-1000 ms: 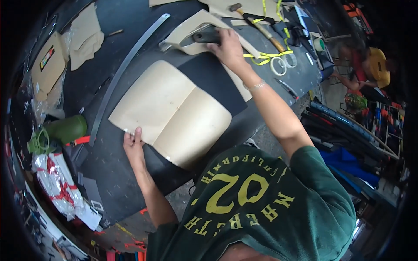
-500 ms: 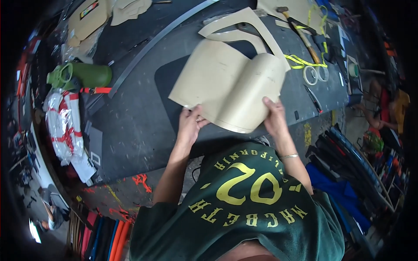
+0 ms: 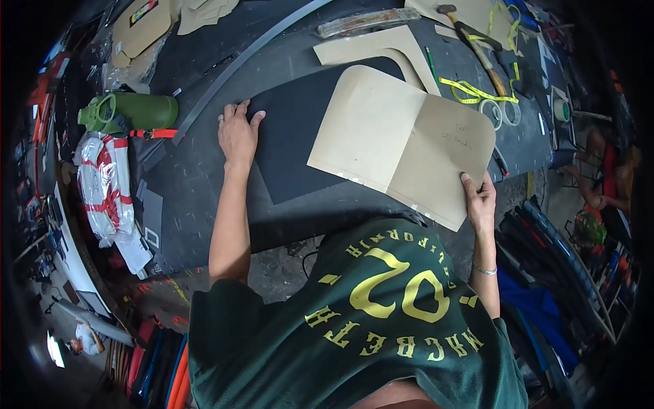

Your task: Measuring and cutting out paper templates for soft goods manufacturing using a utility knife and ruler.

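Note:
My right hand [image 3: 481,200] pinches the lower right edge of a tan cardboard pattern [image 3: 371,136], creased down its middle and rounded at its upper corners. The pattern overlaps a dark, flat sheet [image 3: 293,150] lying on the table. At the left end of that dark sheet rests my left hand [image 3: 238,135], fingers spread and holding nothing. Beyond the pattern lie tan curved cutouts [image 3: 371,48], partly covered.
A green bottle [image 3: 139,112] and a plastic-wrapped red-and-white bundle [image 3: 102,187] sit at the left. A long metal strip [image 3: 235,68] curves across the table. Rightward are a hammer [image 3: 487,68], yellow measuring tape [image 3: 466,90] and tape rolls [image 3: 507,113]. A person [image 3: 603,167] is at far right.
The pattern, earlier bent and held by both hands, has opened out and shifted right in my right hand. My left hand let go and moved left onto the dark sheet, now more exposed.

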Demonstrator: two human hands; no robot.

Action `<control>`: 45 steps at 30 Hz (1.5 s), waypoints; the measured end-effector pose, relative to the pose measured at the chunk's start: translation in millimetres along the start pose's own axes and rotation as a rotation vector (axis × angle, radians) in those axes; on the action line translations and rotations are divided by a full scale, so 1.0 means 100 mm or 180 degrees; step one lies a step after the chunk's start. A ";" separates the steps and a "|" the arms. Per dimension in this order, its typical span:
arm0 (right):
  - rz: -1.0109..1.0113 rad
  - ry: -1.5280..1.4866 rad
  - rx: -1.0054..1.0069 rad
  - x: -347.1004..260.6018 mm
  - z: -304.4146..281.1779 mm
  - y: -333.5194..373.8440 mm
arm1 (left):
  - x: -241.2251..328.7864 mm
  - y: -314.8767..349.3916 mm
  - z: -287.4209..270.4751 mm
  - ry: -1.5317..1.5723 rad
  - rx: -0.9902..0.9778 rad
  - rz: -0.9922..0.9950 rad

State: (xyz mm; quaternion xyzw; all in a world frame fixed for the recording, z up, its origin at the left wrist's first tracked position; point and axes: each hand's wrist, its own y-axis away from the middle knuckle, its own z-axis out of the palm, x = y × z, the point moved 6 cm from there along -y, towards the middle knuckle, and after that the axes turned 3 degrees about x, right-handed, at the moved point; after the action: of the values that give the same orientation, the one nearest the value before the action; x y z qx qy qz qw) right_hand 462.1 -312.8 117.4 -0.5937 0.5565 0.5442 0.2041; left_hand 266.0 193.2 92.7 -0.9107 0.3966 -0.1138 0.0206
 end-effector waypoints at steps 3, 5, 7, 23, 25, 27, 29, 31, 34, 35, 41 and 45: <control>0.0019 -0.0154 0.0128 0.09 -0.05 0.01 | 0.09 -0.06 -0.03 -0.0079 -0.0032 -0.0079; 0.0055 -0.0105 0.0182 0.14 -0.06 -0.01 | 0.12 -0.04 -0.04 -0.0097 -0.0064 -0.0080; 0.0057 -0.0259 0.0175 0.15 -0.02 0.00 | 0.10 0.01 -0.01 0.0054 -0.0040 -0.0146; 0.0099 -0.0622 0.0032 0.00 0.24 -0.08 | -0.67 -0.34 -2.54 -0.0255 0.1209 0.0024; -0.0001 -0.0654 -0.0281 -0.04 0.31 -0.16 | -0.40 -0.42 -3.21 0.0758 0.1219 0.0088; -0.0019 -0.0674 -0.0295 0.03 0.33 -0.26 | 0.32 -0.42 -3.32 0.2730 0.0086 0.0259; -0.0052 -0.0664 -0.0298 0.14 0.31 -0.38 | 1.21 -0.30 -3.35 0.1707 0.0351 0.1063; 0.0035 -0.0161 -0.0265 0.28 0.27 -0.48 | 1.75 -0.13 -3.08 0.2794 0.0813 0.1386; -0.1809 0.2805 0.1972 -0.13 0.18 -0.29 | 1.53 -0.98 -2.49 0.2558 -0.0457 0.0396; -0.1799 0.2817 0.1980 -0.15 0.23 -0.27 | 1.41 -1.02 -2.13 0.2573 -0.0446 0.0062; 0.1617 -0.1380 0.0235 0.52 0.39 -0.38 | 0.90 -0.57 0.46 0.2563 -0.0999 0.0092; 0.1610 -0.3022 -0.0289 0.79 0.37 -0.43 | 1.37 -0.39 0.64 0.1313 -0.1879 0.0232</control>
State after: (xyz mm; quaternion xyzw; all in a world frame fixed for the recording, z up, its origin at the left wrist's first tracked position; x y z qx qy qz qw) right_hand 468.0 -303.1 21.0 -0.1381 0.5046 0.8084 0.2699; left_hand 398.7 117.3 61.8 -0.8205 0.4404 -0.1749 -0.3197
